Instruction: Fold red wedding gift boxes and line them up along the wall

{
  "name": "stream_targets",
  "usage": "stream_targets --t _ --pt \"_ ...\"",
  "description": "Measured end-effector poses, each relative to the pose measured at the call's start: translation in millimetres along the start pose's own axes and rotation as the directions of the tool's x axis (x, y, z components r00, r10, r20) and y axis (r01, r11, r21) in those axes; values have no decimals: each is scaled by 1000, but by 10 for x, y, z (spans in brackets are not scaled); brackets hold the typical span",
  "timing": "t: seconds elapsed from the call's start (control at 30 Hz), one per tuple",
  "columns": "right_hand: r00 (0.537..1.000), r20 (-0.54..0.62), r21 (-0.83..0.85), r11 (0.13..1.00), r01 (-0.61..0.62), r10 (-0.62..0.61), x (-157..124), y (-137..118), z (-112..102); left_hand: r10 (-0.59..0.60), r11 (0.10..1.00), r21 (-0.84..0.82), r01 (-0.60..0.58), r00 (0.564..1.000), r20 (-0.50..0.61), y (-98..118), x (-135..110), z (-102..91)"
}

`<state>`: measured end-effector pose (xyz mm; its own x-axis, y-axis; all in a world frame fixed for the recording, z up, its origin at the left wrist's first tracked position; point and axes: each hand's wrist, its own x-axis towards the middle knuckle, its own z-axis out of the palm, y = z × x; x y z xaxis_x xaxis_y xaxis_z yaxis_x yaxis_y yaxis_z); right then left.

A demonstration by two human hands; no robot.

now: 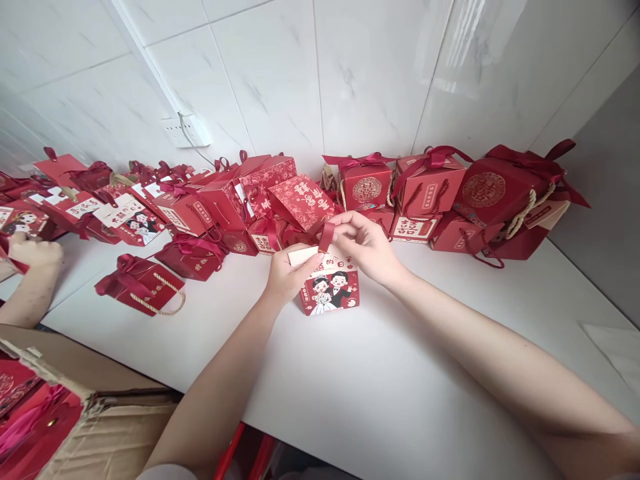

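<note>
Pinching thin red ribbon (327,237) with my right hand (367,248) | left hand (287,271) grips small red paper box (333,295) with a cartoon couple, on white table (400,373) | best: pull slow, hold box still

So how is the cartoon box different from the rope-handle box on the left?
The cartoon box stands upright, held by the left hand; the rope-handle box lies tipped over, untouched. The cartoon box's ribbon is loose, pinched by the right hand; the rope-handle box's is tied. The cartoon box shows a bride and groom; the rope-handle box shows none. Both are red.
</note>
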<state>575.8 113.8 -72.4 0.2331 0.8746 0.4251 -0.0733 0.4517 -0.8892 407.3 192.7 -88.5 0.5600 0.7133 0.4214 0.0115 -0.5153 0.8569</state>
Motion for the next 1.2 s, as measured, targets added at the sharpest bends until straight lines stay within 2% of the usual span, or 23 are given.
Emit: stream_targets --t 0.1,0.2,0.5,0.63,0.77,0.83,0.9,0.93,1.0,1.03,1.07,1.13,1.2 --pt "995 -51 -92 992 84 -89 -1 33 22 190 979 93 -180 974 -123 -35 -13 26" --pt "988 -69 -111 985 129 -137 -4 31 32 292 950 156 -269 946 -142 -52 -31 45" --pt "995 -35 -147 985 92 -99 -27 115 17 77 995 69 -72 994 -72 4 -20 -10" --pt "994 -11 -203 974 102 -107 -17 121 5 55 998 35 -53 997 -50 24 -12 -19" --pt "998 64 -264 964 45 -29 -21 127 -14 28 999 23 -27 999 -32 32 -8 -15" --pt "995 26 -325 940 103 -100 -54 154 -11 -12 1000 13 12 1000 -26 34 -2 -15" --pt "952 -34 -405 875 264 -303 -98 191 -7 -54 999 1 54 998 -40 35 6 -15" --pt "905 -23 -456 810 369 -425 -118 210 -8 -66 998 -6 66 996 -53 34 11 -13" --pt "786 119 -561 612 557 -606 -143 238 -22 -72 997 -17 71 995 -72 29 20 -9" --pt "739 214 -602 510 615 -639 -148 248 -32 -71 997 -22 70 995 -74 25 23 -7" --pt "713 290 -634 430 643 -639 -149 256 -42 -69 997 -26 67 995 -74 20 24 -4" --pt "715 351 -685 355 636 -605 -143 271 -58 -63 998 -25 62 996 -67 11 24 -1" --pt "739 344 -710 354 609 -579 -138 291 -64 -51 999 -17 50 997 -63 10 19 1"
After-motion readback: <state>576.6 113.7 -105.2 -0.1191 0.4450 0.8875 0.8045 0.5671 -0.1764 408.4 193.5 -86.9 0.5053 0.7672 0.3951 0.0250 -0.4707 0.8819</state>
